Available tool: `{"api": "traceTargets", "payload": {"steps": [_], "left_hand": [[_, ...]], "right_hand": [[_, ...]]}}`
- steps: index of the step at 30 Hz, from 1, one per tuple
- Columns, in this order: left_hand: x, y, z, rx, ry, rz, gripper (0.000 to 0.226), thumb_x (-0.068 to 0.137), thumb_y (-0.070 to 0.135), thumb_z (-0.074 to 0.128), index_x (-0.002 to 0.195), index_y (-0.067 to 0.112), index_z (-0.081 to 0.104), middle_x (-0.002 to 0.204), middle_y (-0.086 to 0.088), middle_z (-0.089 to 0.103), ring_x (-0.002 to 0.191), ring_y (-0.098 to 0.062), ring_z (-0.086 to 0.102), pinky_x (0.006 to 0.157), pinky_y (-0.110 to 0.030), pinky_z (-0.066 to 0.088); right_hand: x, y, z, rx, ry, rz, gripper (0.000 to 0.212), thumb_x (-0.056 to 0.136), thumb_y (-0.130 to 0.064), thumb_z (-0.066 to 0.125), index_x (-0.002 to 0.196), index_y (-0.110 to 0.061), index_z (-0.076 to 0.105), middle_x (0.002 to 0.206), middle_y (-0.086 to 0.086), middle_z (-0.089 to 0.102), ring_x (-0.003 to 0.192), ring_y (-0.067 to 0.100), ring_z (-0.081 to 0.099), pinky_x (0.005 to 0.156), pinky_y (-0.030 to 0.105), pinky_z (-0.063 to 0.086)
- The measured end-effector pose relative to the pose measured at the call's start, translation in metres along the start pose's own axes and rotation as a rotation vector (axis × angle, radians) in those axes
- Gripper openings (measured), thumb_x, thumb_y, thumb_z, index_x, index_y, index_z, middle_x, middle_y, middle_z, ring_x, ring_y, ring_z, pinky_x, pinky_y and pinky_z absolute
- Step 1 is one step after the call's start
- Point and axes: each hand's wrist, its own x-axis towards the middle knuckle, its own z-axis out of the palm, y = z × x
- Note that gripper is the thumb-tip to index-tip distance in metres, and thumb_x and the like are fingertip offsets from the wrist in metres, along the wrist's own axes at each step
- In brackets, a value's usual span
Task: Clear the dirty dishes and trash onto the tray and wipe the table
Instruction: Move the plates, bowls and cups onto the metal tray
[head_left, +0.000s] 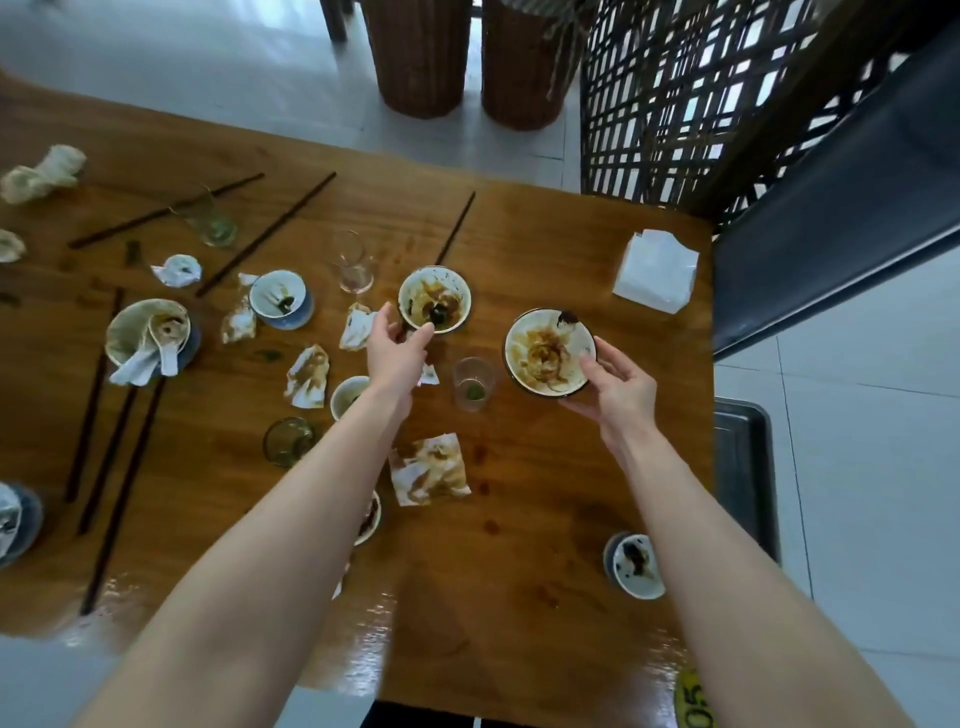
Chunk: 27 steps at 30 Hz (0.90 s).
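Counter (545, 519) of brown wood, seen from above and crowded with the leavings of a meal; the clearing is judged to be only at its start.

A small bowl (435, 299) streaked with brown sauce is gripped at its near rim by the left hand (397, 345), thumb on one side and fingers curled round the other. The bowl appears to sit on the counter. A wide bowl (548, 353), also smeared, is held by the right hand (615, 387), with the thumb laid on the rim and the fingers curled underneath. It is placed towards the counter's right side.

A dark tray (743, 467) is seen beyond the counter's right edge, only partly in view. Nothing from the meal is seen on the strip that shows.

Much is left to be gathered:
- dark chopsticks (265, 234) scattered to the left
- drinking glasses (472, 384)
- a bowl with spoons (148, 330)
- a little dish (636, 566) near the right edge
- soiled napkins (428, 467), crumpled and flat

Brown spots are seen on the wood, and no cloth is in view, so wiping is judged not yet begun.
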Motion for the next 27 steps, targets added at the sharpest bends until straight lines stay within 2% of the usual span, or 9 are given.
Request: {"api": "traceTargets", "payload": {"steps": [4, 14, 23, 27], "left_hand": [[0.012, 0.001, 0.003, -0.011, -0.016, 0.001, 0.072, 0.091, 0.010, 0.064, 0.151, 0.024, 0.027, 0.145, -0.007, 0.042, 0.121, -0.019, 0.050, 0.091, -0.030, 0.052], [0.021, -0.002, 0.008, -0.043, -0.074, 0.032, 0.081, 0.088, -0.003, 0.063, 0.152, 0.027, 0.024, 0.146, -0.006, 0.039, 0.126, -0.018, 0.046, 0.091, -0.035, 0.054], [0.019, -0.003, 0.008, -0.058, -0.070, 0.063, 0.077, 0.086, -0.005, 0.065, 0.149, 0.023, 0.032, 0.144, -0.007, 0.043, 0.126, -0.017, 0.045, 0.089, -0.033, 0.056], [0.016, -0.001, 0.008, -0.048, -0.060, 0.079, 0.077, 0.084, -0.007, 0.066, 0.148, 0.024, 0.035, 0.144, -0.007, 0.044, 0.129, -0.019, 0.044, 0.088, -0.034, 0.056]], "right_hand": [[0.009, 0.003, 0.007, 0.004, 0.013, 0.006, 0.036, 0.090, -0.011, 0.065, 0.125, -0.014, 0.061, 0.120, 0.010, 0.064, 0.107, 0.027, 0.063, 0.068, 0.045, 0.060], [0.020, 0.007, 0.012, 0.005, 0.019, 0.004, 0.035, 0.089, -0.013, 0.066, 0.124, -0.015, 0.063, 0.119, 0.009, 0.064, 0.108, 0.027, 0.063, 0.065, 0.042, 0.061], [0.017, 0.009, 0.009, -0.020, 0.008, -0.030, 0.040, 0.090, -0.008, 0.064, 0.128, -0.021, 0.060, 0.122, 0.009, 0.062, 0.111, 0.027, 0.060, 0.070, 0.048, 0.060], [0.014, 0.007, 0.007, -0.008, 0.014, -0.043, 0.041, 0.090, -0.008, 0.064, 0.129, -0.020, 0.059, 0.123, 0.009, 0.062, 0.111, 0.026, 0.060, 0.067, 0.045, 0.061]]}}
